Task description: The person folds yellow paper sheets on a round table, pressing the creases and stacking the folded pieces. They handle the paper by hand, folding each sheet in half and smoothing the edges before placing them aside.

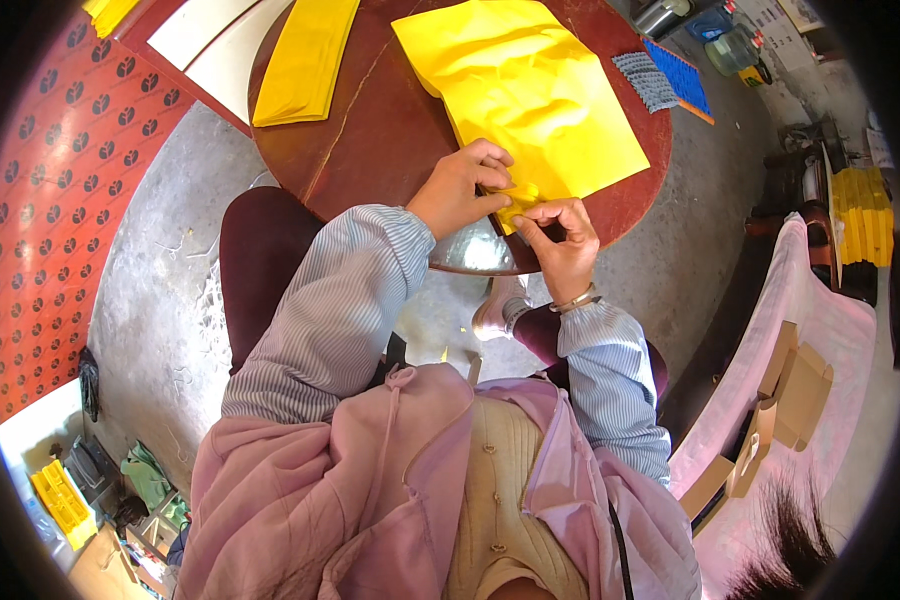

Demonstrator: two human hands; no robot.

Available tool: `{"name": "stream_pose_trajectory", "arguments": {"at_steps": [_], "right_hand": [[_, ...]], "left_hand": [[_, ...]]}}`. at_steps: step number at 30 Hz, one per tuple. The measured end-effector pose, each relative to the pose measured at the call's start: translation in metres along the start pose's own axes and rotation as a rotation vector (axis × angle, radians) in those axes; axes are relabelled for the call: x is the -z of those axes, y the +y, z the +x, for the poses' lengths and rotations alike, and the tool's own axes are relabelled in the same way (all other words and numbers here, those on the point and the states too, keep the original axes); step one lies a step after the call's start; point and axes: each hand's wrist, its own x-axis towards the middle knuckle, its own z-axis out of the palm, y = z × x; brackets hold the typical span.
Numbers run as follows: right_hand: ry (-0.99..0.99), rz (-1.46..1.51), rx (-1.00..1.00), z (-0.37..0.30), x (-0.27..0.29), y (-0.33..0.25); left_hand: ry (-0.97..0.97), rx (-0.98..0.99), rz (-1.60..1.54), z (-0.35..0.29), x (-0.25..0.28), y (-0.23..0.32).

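Sheet [545, 105] on table [370, 150], folded sheets [306, 70] left, box [802, 397] far right, seemingly on couch [848, 350]

A head-worn fisheye looks down close over the torso [420, 480] toward the table [380, 125].

A round dark-red table [380, 135] stands on a brightly lit grey floor [175, 215].

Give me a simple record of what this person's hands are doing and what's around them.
Left hand: pinching the bunched near corner of the large yellow sheet
Right hand: pinching the same corner
Table: round, dark red, under the sheet
Also on table: folded yellow piece, upper left
Right side: open cardboard box on pink cloth
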Motion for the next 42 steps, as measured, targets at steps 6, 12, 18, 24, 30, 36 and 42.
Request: {"name": "stream_pose_trajectory", "arguments": {"at_steps": [6, 12, 18, 24, 30, 36, 42], "right_hand": [[-0.003, -0.126, 0.126, -0.003, 0.003, -0.002], [-0.047, -0.156, 0.174, -0.002, 0.008, -0.004], [-0.081, -0.141, 0.144, -0.001, 0.009, -0.007], [-0.068, -0.102, 0.052, -0.001, 0.008, -0.008], [-0.045, -0.068, 0.044, -0.001, 0.006, -0.007], [0.003, -0.090, 0.114, 0.000, 0.001, -0.003], [-0.031, -0.053, 0.105, -0.001, 0.003, -0.006]], "left_hand": [[0.039, 0.002, 0.039, 0.000, -0.002, 0.000], [0.034, 0.040, 0.037, 0.001, -0.002, 0.001], [0.023, 0.040, 0.034, 0.002, 0.000, 0.002], [0.001, 0.068, 0.008, 0.002, 0.002, 0.002], [-0.084, -0.024, 0.046, 0.003, 0.009, -0.001], [-0.038, -0.014, 0.026, -0.002, 0.001, 0.005], [0.010, -0.072, 0.064, -0.002, -0.003, 0.002]]}}
